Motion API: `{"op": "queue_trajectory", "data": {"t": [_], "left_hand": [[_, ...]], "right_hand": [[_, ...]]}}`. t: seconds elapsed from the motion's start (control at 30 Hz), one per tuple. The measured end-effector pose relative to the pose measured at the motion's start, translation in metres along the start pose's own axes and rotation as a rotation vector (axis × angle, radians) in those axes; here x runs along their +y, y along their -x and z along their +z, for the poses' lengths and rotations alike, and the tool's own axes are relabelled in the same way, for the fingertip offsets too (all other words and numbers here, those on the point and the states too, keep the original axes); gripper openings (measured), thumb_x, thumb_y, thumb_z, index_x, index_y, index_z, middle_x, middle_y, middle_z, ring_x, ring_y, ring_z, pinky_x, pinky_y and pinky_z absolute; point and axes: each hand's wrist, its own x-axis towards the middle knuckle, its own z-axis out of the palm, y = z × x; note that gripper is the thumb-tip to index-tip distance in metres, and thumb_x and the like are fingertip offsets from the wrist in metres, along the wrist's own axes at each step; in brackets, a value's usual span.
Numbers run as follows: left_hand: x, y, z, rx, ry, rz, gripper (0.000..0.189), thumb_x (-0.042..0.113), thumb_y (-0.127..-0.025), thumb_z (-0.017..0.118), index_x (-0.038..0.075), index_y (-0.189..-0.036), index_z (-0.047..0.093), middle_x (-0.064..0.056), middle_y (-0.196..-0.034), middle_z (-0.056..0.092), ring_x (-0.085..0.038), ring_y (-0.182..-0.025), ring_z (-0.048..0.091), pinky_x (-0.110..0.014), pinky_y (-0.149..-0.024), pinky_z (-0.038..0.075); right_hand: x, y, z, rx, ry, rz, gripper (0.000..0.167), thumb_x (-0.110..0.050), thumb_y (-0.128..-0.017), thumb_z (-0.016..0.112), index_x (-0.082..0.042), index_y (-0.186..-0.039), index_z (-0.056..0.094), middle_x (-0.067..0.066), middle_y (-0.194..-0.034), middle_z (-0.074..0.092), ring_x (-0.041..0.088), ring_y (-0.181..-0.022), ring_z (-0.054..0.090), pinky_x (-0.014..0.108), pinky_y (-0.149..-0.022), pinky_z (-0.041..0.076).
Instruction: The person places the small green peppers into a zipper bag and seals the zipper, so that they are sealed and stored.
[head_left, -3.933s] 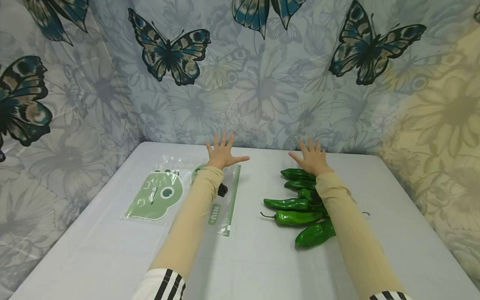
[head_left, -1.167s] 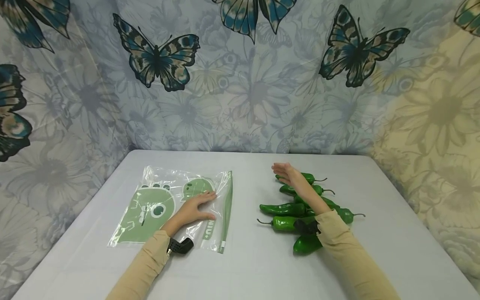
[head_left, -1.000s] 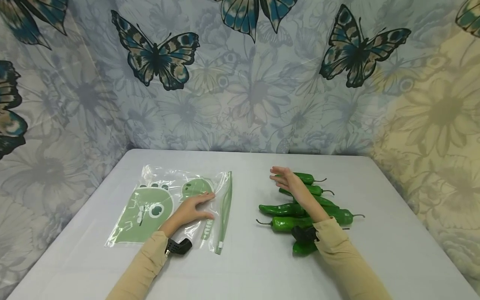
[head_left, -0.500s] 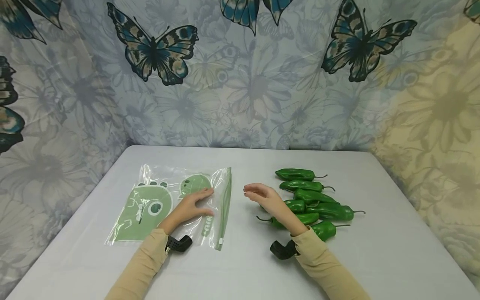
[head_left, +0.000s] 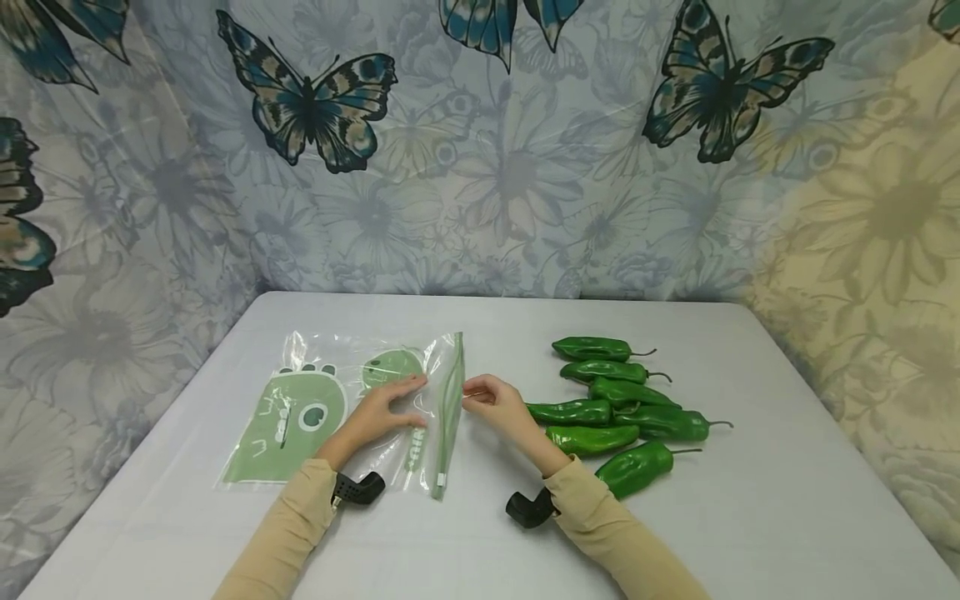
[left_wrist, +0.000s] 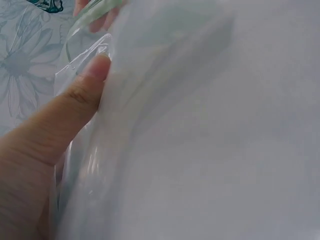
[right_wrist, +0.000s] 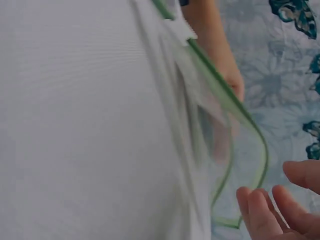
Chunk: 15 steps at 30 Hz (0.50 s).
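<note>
A clear zip bag (head_left: 300,454) printed with green cartoon shapes lies flat on the table's left half. My left hand (head_left: 378,419) rests on it, thumb and fingers spread apart; in the left wrist view the thumb (left_wrist: 82,92) lies against the plastic. My right hand (head_left: 501,408) is at the bag's green-edged mouth. In the right wrist view its fingertips (right_wrist: 257,205) are by the green edge (right_wrist: 257,135), with the thumb apart from them; whether they touch is unclear. The two edges of the mouth look slightly parted there. Several green peppers (head_left: 663,423) lie just beyond my right hand.
The white table (head_left: 420,550) ends at the back against a patterned cloth wall (head_left: 517,183) with butterflies. A white slider (head_left: 441,480) sits at the near end of the bag's green strip. Black wrist cameras (head_left: 360,488) are on both wrists.
From over the peppers, my right hand has moved left to the bag's green edge. My left hand came down and back onto the bag, then stayed there. The peppers lie as before.
</note>
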Motion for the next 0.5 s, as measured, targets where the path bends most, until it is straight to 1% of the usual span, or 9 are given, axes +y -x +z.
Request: {"op": "queue_trajectory", "data": {"t": [0.07, 0.13, 0.3, 0.4, 0.5], "left_hand": [[0.000, 0.000, 0.000, 0.006, 0.000, 0.009, 0.072, 0.038, -0.065, 0.076, 0.008, -0.127, 0.052, -0.013, -0.129, 0.045, -0.029, -0.119, 0.040, -0.042, -0.098, 0.027], [0.001, 0.000, -0.001, 0.013, 0.005, 0.016, 0.071, 0.036, -0.065, 0.076, 0.008, -0.126, 0.052, -0.013, -0.128, 0.046, -0.029, -0.119, 0.041, -0.042, -0.098, 0.027], [0.000, 0.000, 0.000, -0.004, 0.012, 0.031, 0.069, 0.036, -0.066, 0.075, 0.008, -0.126, 0.053, -0.011, -0.128, 0.047, -0.029, -0.118, 0.041, -0.042, -0.098, 0.027], [0.004, 0.000, 0.001, -0.022, 0.023, 0.022, 0.069, 0.037, -0.067, 0.075, 0.010, -0.126, 0.052, -0.010, -0.128, 0.047, -0.029, -0.118, 0.041, -0.043, -0.098, 0.027], [0.011, 0.001, 0.001, -0.044, 0.039, 0.011, 0.068, 0.037, -0.067, 0.075, 0.009, -0.126, 0.053, -0.012, -0.128, 0.047, -0.030, -0.118, 0.041, -0.044, -0.097, 0.028]], "right_hand": [[0.006, 0.000, 0.006, -0.034, -0.010, -0.027, 0.022, 0.003, -0.083, 0.060, 0.013, -0.102, 0.055, 0.023, -0.097, 0.060, 0.032, -0.087, 0.059, 0.029, -0.074, 0.048], [0.009, 0.002, 0.010, -0.060, -0.047, -0.044, 0.022, 0.006, -0.081, 0.060, 0.015, -0.100, 0.054, 0.026, -0.096, 0.059, 0.036, -0.088, 0.058, 0.029, -0.074, 0.048], [-0.003, 0.012, 0.013, -0.080, -0.119, -0.027, 0.023, 0.012, -0.078, 0.059, 0.019, -0.099, 0.052, 0.031, -0.095, 0.057, 0.043, -0.091, 0.055, 0.027, -0.076, 0.048], [-0.010, 0.017, 0.014, -0.083, -0.121, -0.017, 0.023, 0.012, -0.078, 0.060, 0.019, -0.098, 0.052, 0.031, -0.095, 0.057, 0.044, -0.092, 0.054, 0.027, -0.076, 0.048], [-0.008, 0.019, 0.017, -0.089, -0.111, -0.047, 0.021, 0.013, -0.078, 0.059, 0.019, -0.097, 0.053, 0.030, -0.094, 0.057, 0.043, -0.090, 0.055, 0.030, -0.076, 0.048]]}}
